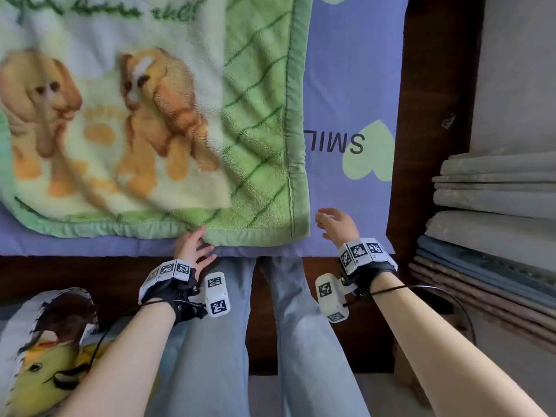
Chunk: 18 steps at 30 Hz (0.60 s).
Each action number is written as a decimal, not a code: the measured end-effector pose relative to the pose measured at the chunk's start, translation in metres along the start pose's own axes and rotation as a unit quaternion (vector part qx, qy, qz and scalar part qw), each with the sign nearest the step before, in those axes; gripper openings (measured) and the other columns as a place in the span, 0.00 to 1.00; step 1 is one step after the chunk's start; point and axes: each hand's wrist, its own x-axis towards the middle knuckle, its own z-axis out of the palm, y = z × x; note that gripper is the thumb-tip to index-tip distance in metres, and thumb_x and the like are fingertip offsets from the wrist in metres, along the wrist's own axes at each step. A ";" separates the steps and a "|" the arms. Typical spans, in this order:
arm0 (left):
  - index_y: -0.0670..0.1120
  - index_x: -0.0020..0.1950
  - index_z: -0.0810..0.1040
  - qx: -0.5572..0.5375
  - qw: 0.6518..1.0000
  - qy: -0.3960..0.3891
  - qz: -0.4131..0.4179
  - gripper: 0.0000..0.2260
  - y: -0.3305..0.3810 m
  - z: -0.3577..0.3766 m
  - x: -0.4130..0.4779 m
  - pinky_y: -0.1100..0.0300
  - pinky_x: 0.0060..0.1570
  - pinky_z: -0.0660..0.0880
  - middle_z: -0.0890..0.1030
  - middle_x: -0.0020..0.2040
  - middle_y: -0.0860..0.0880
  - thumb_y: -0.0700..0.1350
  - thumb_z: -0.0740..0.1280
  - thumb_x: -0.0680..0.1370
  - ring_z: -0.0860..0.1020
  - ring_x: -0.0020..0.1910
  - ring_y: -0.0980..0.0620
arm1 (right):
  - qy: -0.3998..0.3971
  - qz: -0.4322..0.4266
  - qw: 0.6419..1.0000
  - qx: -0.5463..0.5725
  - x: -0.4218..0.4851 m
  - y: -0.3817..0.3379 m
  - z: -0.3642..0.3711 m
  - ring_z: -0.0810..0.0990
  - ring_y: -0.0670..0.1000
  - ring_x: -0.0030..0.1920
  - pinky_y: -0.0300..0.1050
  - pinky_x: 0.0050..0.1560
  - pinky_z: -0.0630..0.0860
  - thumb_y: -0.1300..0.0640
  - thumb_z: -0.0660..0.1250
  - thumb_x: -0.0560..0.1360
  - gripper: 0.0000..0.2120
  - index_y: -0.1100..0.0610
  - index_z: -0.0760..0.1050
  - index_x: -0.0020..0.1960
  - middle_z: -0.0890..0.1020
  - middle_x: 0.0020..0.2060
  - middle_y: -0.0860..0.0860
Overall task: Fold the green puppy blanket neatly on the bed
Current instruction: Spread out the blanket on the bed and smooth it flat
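Note:
The green puppy blanket [258, 139] lies spread flat on the bed, with two tan puppies printed on a pale panel and a green checked border. Its near hem runs along the bed's front edge. My left hand [194, 248] reaches the near hem, fingers spread and loosely straight, fingertips touching the hem's underside. My right hand [335, 224] hovers just right of the blanket's near right corner, fingers relaxed and slightly curled, holding nothing.
The bed has a purple sheet [346, 85] with green hearts and a dark wooden frame [427, 115]. A stack of folded grey and blue bedding [493, 206] sits at the right. A printed cushion [45, 341] lies at the lower left. My legs stand against the bed's front.

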 end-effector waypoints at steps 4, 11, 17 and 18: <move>0.52 0.71 0.61 -0.054 0.998 0.035 -0.005 0.28 -0.006 0.013 0.015 0.50 0.50 0.79 0.68 0.69 0.42 0.45 0.70 0.75 0.75 0.60 0.42 | -0.030 -0.031 0.999 0.005 0.005 0.008 0.010 0.81 0.53 0.54 0.54 0.59 0.77 0.48 0.71 0.73 0.22 0.57 0.74 0.63 0.81 0.55 0.56; 0.45 0.66 0.65 -0.062 0.992 0.110 0.017 0.27 -0.014 0.018 0.048 0.47 0.47 0.81 0.70 0.66 0.38 0.41 0.74 0.72 0.76 0.58 0.36 | 0.001 -0.077 0.996 -0.036 0.027 0.025 0.035 0.72 0.49 0.38 0.42 0.42 0.71 0.46 0.73 0.70 0.15 0.56 0.75 0.46 0.72 0.35 0.50; 0.41 0.71 0.63 0.045 0.994 0.093 0.029 0.34 -0.024 0.001 0.076 0.58 0.41 0.79 0.75 0.65 0.40 0.48 0.75 0.71 0.80 0.57 0.44 | 0.004 -0.060 0.998 -0.015 0.041 0.032 0.050 0.69 0.52 0.42 0.49 0.50 0.75 0.45 0.71 0.72 0.22 0.66 0.72 0.38 0.67 0.46 0.56; 0.41 0.71 0.63 0.044 0.994 0.095 0.030 0.35 -0.025 0.000 0.078 0.57 0.41 0.79 0.75 0.64 0.39 0.48 0.75 0.70 0.80 0.56 0.43 | 0.013 -0.061 0.998 -0.024 0.042 0.032 0.051 0.69 0.52 0.42 0.51 0.53 0.74 0.46 0.70 0.73 0.22 0.66 0.74 0.41 0.67 0.47 0.56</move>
